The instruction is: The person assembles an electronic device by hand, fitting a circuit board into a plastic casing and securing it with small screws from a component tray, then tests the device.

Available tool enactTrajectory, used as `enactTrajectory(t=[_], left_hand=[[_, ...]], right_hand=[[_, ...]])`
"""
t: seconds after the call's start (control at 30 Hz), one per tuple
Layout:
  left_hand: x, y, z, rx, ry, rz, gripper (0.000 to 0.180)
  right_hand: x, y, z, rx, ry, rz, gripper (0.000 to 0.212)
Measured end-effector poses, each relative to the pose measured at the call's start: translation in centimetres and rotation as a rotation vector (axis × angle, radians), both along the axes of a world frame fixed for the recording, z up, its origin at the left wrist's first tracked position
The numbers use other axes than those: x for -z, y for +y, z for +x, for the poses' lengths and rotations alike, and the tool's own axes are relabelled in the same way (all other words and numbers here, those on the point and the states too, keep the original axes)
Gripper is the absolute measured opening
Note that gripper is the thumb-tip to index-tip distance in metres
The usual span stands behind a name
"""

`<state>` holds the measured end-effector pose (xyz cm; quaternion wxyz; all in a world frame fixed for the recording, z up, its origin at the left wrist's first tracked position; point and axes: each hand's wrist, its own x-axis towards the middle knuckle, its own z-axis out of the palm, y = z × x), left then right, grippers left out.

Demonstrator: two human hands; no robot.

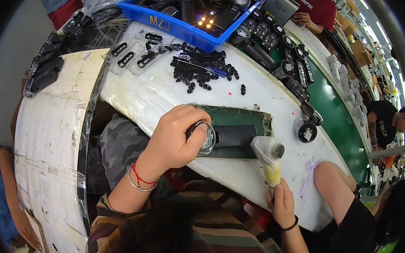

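Note:
My left hand (175,136) grips the round lens end of a black flashlight (230,136) that lies across a green mat (241,117) on the white table. My right hand (284,204) holds a plastic-wrapped tool with a yellowish handle (269,158), its wrapped tip next to the flashlight's tail end. A red string and a metal bangle circle my left wrist; a black band is on my right wrist.
A pile of small black parts (200,69) and a blue-handled tool (218,72) lie behind the mat. A blue bin (172,26) of black flashlights stands farther back. Clear blister trays (132,56) sit at left. A co-worker's arm (344,195) rests at right.

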<state>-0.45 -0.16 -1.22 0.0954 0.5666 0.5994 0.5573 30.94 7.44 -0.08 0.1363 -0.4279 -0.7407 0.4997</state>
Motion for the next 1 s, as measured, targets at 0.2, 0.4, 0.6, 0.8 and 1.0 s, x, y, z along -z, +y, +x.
enactTrajectory(t=[0.2, 0.4, 0.6, 0.8, 1.0], left_hand=[[-0.2, -0.7, -0.1, 0.0, 0.012, -0.027, 0.014], [-0.2, -0.7, 0.1, -0.016, 0.013, -0.028, 0.014], [0.1, -0.8, 0.2, -0.026, 0.004, -0.019, 0.009], [0.0, -0.7, 0.1, -0.024, -0.001, -0.037, 0.014], [-0.4, -0.5, 0.2, -0.01, 0.018, -0.039, 0.014]], right_hand=[[1.0, 0.2, -0.2, -0.108, 0.0, 0.283, 0.035], [0.3, 0.7, -2.2, -0.007, 0.237, 0.298, 0.041], [-2.3, 1.2, -3.0, -0.061, 0.099, 0.01, 0.035], [-0.9, 1.9, -4.3, -0.218, -0.086, 0.023, 0.036], [1.8, 1.4, -3.6, -0.322, 0.018, 0.107, 0.031]])
